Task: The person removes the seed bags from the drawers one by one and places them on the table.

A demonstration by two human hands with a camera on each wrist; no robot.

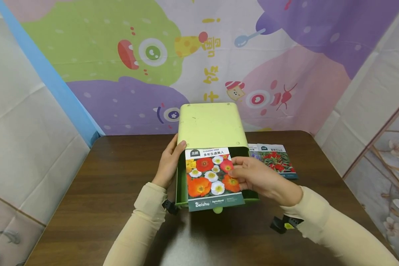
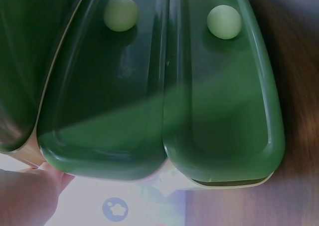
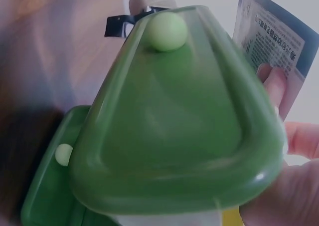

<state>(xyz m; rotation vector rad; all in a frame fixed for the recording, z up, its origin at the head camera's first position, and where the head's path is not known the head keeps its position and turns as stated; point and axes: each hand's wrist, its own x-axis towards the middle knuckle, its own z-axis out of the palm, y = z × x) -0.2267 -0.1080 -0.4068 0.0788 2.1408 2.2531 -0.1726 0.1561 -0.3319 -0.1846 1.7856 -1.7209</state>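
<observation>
A light yellow-green cabinet (image 1: 209,125) stands on the table, its green top drawer (image 3: 169,116) pulled out. My right hand (image 1: 264,179) pinches a flower seed packet (image 1: 209,181) by its right edge, thumb on the printed front. The packet, showing red, orange and white flowers, lies above the drawer opening and hides much of its inside. In the right wrist view, the packet's back (image 3: 271,39) shows beside the drawer front. My left hand (image 1: 167,162) rests against the cabinet's left side, thumb near the front edge; some fingers are hidden. Two lower drawers (image 2: 107,86) are closed.
Other seed packets (image 1: 276,160), the nearer with red flowers, lie overlapping on the table to the right of the cabinet, partly behind my right hand. The brown wooden table (image 1: 119,192) ends at a cartoon-printed curtain (image 1: 119,107) behind.
</observation>
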